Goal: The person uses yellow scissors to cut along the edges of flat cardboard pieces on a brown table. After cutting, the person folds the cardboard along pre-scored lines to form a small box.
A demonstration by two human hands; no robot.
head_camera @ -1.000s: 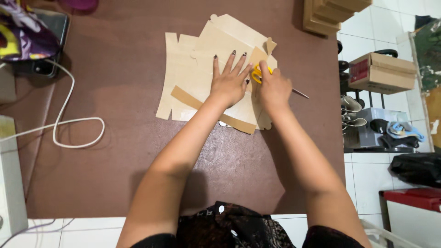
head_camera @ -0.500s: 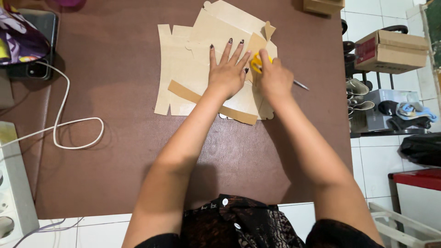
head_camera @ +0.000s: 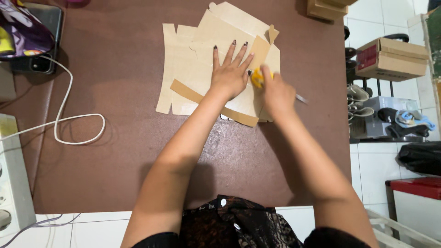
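Left hand point(head_camera: 229, 76) still pressing cardboard sheets point(head_camera: 193, 69), fingers spread wide; right hand point(head_camera: 275, 94) still gripping yellow cutter point(head_camera: 256, 79) just beside them.

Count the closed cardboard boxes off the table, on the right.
1: a brown cardboard box sits on top of the dark rack right of the brown table. Others may lie outside the view.

Matt tan cardboard sheets point(head_camera: 202, 69) lie on a smooth brown table point(head_camera: 115, 69) (leather-like, faintly glossy).
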